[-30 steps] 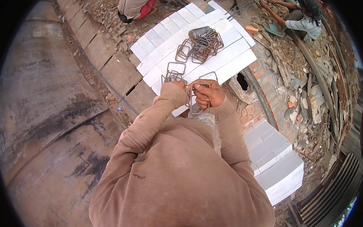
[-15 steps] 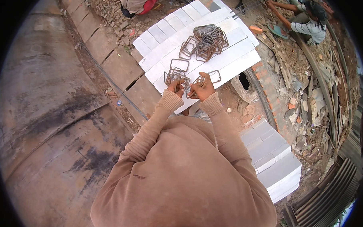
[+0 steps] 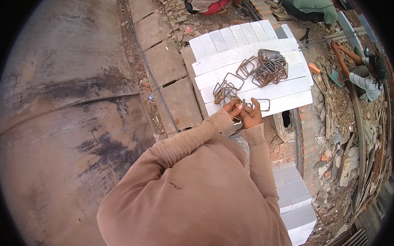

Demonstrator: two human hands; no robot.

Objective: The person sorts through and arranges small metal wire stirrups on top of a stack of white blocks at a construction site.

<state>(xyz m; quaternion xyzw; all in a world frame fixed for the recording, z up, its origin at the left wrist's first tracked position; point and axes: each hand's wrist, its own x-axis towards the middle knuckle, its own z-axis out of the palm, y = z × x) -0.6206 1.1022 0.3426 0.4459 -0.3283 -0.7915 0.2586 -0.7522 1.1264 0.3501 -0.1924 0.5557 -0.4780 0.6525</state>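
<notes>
At the near edge of the stack (image 3: 291, 92), left hand (image 3: 233, 111) curled tight, thumb and fingers pinched on a held stirrup (image 3: 243, 103), apparently seen edge-on; right hand (image 3: 252, 116) just beside, loosely curled with a finger raised, seemingly on the same piece, contact too hidden to tell. Likely stiff and light, rough rather than slippery, not fragile; best taken by a straight side, clear of the bent corners. Along that near edge, a flat stirrup (image 3: 269, 104) just right of the right hand; toward the left edge, a loose cluster (image 3: 225, 92); farther, short of the far edge, a tangled pile (image 3: 272, 68), likely to snag. Compared with half a second ago: hands closer together, stack farther right in view, green-shirted co-worker (image 3: 311, 7) newly showing beyond the far edge, pile apparently unmoved.
</notes>
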